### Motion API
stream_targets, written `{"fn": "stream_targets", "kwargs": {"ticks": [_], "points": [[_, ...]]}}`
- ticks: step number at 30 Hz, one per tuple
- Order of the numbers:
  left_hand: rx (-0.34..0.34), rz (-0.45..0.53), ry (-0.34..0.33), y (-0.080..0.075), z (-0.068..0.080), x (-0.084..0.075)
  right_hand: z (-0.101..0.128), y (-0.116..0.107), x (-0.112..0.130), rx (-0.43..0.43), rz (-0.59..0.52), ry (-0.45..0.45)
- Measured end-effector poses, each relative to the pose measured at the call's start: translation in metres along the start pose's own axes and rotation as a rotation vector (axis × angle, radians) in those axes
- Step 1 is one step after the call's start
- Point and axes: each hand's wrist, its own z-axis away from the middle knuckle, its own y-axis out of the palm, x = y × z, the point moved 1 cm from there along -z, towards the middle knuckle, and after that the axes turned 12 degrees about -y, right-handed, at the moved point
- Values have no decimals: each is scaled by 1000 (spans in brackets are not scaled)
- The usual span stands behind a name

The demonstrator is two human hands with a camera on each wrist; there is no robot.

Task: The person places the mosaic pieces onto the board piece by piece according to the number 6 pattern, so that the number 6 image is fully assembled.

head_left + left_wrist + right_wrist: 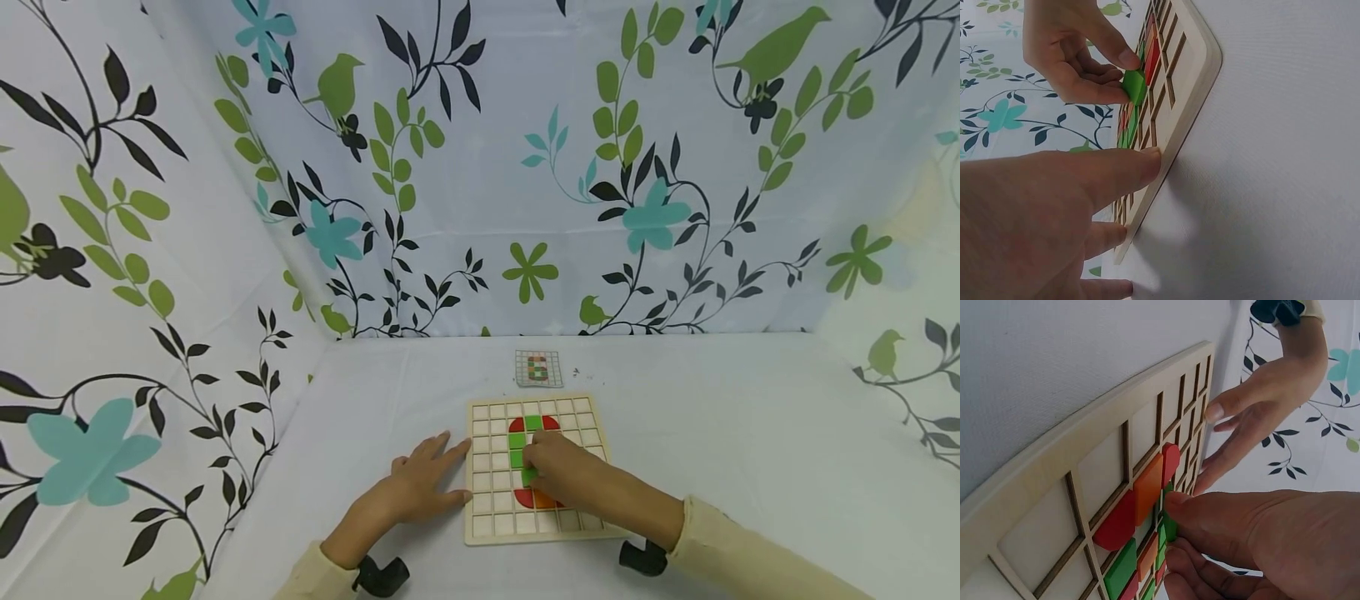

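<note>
Nearest the viewer, two cream sleeves come in from the bottom edge, each wrist carrying a dark camera mount. The left hand (420, 487) lies flat on the white worktop (750, 433), fingers straight and relaxed, holding nothing; its fingertips touch the left edge of the wooden grid board (480, 467), as the left wrist view shows with one fingertip pressed against the board's rim.

The right hand (558, 471) rests over the middle of the board with its fingers curled. Thumb and forefinger pinch a small green tile (1134, 86), tilted on edge and partly lowered into a cell in the board's central columns. In the right wrist view the same tile (1169, 526) sits just under the thumb tip, beside other green pieces in the same row.

Around the hand, coloured pieces already fill several cells: red quarter-round pieces (517, 425) at the corners of the shape, green squares (532, 422) along its top and left side, and an orange piece (546, 502) at the bottom next to another red one. The rest of the cells are bare wood.

Just beyond the board, lying flat on the worktop, is a small pattern card (538, 368) printed with a grid and a coloured figure. Behind it rises a cloth backdrop (480, 167) printed with leaves, flowers and birds, wrapping both sides.
</note>
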Motion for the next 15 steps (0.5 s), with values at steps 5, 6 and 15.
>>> {"fn": "stream_targets", "kwargs": {"ticks": [5, 6, 15], "points": [[0, 5, 1, -1, 1, -1, -2, 2, 1, 2, 25, 2], [0, 7, 1, -1, 1, -1, -2, 2, 1, 0, 24, -5], [-25, -8, 16, 5, -3, 4, -4, 1, 0, -21, -36, -46]]}}
